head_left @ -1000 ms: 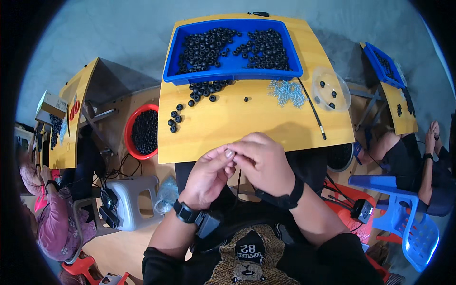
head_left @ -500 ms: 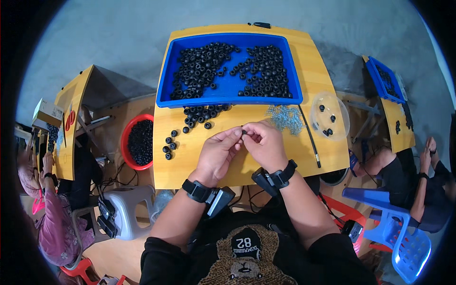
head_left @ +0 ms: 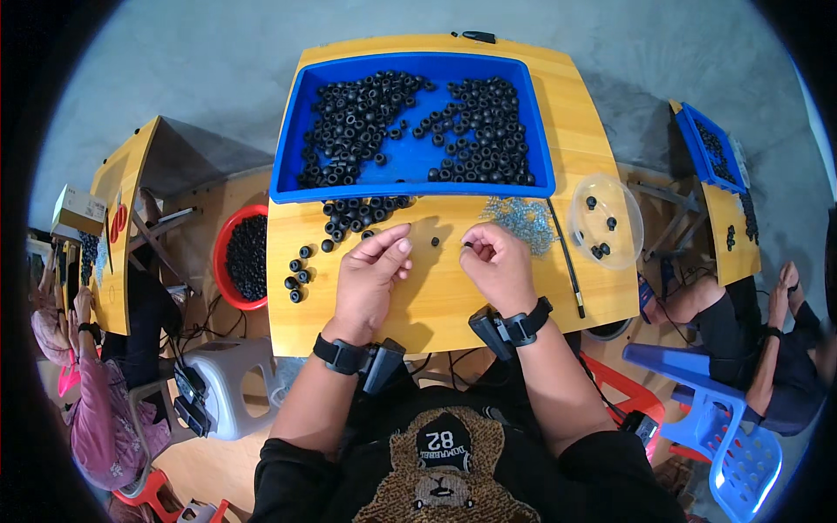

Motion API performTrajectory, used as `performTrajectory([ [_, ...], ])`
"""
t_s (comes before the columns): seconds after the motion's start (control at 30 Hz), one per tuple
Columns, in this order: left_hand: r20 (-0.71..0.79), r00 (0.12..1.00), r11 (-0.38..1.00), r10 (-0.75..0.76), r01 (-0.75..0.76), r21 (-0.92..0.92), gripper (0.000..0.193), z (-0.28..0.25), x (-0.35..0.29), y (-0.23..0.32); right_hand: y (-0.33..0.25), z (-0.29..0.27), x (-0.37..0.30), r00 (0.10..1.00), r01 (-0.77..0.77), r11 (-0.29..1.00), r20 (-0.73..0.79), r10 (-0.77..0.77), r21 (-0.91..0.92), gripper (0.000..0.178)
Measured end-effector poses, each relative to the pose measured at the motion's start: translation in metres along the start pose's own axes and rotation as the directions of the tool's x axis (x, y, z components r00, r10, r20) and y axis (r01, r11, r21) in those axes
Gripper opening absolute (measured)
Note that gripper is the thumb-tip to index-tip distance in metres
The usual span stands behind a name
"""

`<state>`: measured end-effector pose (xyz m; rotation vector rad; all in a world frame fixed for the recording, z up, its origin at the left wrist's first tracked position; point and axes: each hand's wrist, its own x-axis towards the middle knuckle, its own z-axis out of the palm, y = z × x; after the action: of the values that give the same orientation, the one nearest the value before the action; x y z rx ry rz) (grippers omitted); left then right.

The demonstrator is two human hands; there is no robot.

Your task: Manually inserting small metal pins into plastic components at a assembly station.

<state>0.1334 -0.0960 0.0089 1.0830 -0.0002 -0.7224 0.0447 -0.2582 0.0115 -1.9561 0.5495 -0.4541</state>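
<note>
Handling step: right hand [head_left: 500, 268] is seemingly pinching a dark bit [head_left: 468, 245]; left hand [head_left: 368, 283], fingers slightly parted, is hanging left of a black bead [head_left: 435, 241]; gripping that calls for narrowing.

The blue rectangular plastic tray [head_left: 410, 159] looks smooth and slightly glossy, the small round black hollow pieces [head_left: 353, 122] satin-smooth, the yellow wood-grain tabletop [head_left: 580, 131] semi-matt.

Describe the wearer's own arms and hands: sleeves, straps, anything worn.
The left hand and right hand are gloveless. Each wrist has a black strap with a dark, boxy device on its inward side. The sleeves are short and black.
</note>
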Motion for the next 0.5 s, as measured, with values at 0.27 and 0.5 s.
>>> performTrajectory([
  [0.27, 0.096, 0.994, 0.997, 0.055, -0.051, -0.05, 0.027, -0.009, 0.002, -0.007, 0.007, -0.005, 0.001, 0.999, -0.04, 0.998, 0.026, 0.039, 0.04, 0.009],
  [0.5, 0.157, 0.986, 0.996, 0.049, -0.037, -0.078, 0.032, -0.016, 0.004, -0.01, 0.01, -0.006, -0.005, 0.997, -0.071, 0.984, 0.045, 0.064, 0.161, 0.011],
])
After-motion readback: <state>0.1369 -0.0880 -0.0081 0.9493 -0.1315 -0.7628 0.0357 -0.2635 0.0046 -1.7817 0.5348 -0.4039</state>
